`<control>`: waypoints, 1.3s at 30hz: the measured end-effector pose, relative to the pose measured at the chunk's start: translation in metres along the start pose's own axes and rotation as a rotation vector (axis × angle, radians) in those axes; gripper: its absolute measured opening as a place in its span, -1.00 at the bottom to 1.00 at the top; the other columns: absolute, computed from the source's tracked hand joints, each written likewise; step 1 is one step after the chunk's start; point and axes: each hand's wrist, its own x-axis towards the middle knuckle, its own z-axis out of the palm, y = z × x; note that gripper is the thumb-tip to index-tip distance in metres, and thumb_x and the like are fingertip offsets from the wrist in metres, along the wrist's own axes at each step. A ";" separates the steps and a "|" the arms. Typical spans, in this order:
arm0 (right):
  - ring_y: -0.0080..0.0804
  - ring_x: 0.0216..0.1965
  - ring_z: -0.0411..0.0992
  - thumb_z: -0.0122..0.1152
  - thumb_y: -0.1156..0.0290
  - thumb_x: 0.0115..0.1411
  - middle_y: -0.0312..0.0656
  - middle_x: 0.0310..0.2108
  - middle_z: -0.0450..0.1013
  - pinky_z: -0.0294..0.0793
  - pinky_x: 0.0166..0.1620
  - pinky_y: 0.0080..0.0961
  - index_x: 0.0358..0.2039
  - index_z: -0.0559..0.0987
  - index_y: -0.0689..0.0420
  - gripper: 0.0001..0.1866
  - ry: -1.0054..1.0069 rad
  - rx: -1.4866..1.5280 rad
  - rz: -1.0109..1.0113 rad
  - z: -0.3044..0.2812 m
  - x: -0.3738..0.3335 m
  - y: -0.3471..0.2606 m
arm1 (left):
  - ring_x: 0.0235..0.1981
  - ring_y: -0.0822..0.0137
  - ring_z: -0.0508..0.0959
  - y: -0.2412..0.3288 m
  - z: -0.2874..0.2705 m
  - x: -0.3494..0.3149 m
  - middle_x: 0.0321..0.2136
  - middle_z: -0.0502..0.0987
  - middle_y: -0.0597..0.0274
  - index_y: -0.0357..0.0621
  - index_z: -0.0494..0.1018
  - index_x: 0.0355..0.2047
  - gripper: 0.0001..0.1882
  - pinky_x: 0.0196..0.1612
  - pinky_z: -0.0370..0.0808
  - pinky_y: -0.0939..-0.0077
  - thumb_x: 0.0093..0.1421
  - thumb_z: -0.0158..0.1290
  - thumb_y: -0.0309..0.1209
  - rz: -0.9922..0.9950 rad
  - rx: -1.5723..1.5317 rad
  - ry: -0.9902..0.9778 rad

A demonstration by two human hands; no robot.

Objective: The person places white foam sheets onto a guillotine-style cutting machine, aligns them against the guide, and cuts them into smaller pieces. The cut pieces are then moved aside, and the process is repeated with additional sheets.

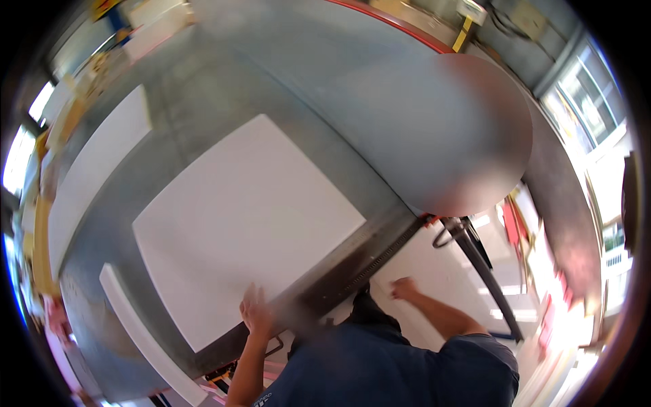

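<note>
A large white rectangular panel (244, 217) lies flat on a grey tabletop (183, 115), its near corner at the front edge. My left hand (256, 310) is at the panel's near edge, fingers stretched out and slightly apart, holding nothing. It is a little blurred, and I cannot tell whether it touches the panel. My right hand (405, 288) is off the table, in front of its dark front edge and above the pale floor. Its fingers are curled in, and nothing shows in them.
A narrow white strip (146, 332) lies left of the panel, sticking out past the table's near edge. A wider white piece (102, 169) rests farther left. A dark metal bar (485, 278) slants down at the right. Windows (586, 95) line the right side.
</note>
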 end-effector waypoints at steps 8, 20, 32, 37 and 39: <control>-0.24 -0.45 0.54 0.20 0.13 0.16 -0.04 -0.53 0.56 0.47 -0.32 -0.31 -0.43 0.62 0.28 -0.61 1.040 0.027 -0.425 -0.317 0.057 -0.034 | 0.19 -0.18 0.29 0.170 -0.045 0.142 0.22 0.25 -0.17 -0.29 0.30 0.05 -0.42 0.20 0.24 -0.07 0.07 0.18 -0.29 0.229 -0.095 0.328; -0.02 -0.23 0.55 0.12 -0.29 0.11 0.09 -0.35 0.56 0.48 -0.18 -0.20 -0.30 0.65 0.24 -0.29 -0.059 -0.559 -0.371 -0.298 0.212 -0.185 | -0.40 0.34 0.49 0.582 -0.270 0.285 -0.45 0.55 0.18 -0.25 0.54 -0.23 -0.81 -0.23 0.38 0.54 0.15 0.14 -0.45 1.179 -0.535 0.297; -0.06 -0.13 0.48 0.10 0.25 0.24 -0.02 -0.22 0.55 0.43 -0.08 -0.22 -0.17 0.60 0.18 -0.71 0.806 0.051 -0.517 -0.312 0.082 -0.050 | -0.19 0.06 0.54 0.587 -0.284 0.273 -0.30 0.56 -0.04 -0.31 0.51 -0.27 -0.40 0.16 0.26 0.02 0.29 -0.32 0.01 1.110 -0.227 0.154; -0.03 -0.46 0.45 0.05 0.35 0.25 -0.04 -0.53 0.48 0.41 -0.39 -0.23 -0.45 0.59 0.16 -0.78 1.071 -0.108 -0.662 -0.246 0.073 0.018 | -0.28 0.06 0.56 0.590 -0.284 0.279 -0.38 0.57 -0.01 -0.27 0.53 -0.31 -0.34 0.06 0.35 0.01 0.28 -0.30 0.11 1.129 -0.218 0.180; -0.02 -0.51 0.42 0.05 0.38 0.25 -0.03 -0.57 0.46 0.38 -0.45 -0.23 -0.49 0.56 0.15 -0.79 1.144 -0.177 -0.672 -0.266 0.102 0.032 | -0.21 0.07 0.54 0.593 -0.285 0.279 -0.33 0.56 -0.04 -0.29 0.50 -0.25 -0.35 0.12 0.29 -0.02 0.30 -0.34 0.08 1.142 -0.205 0.151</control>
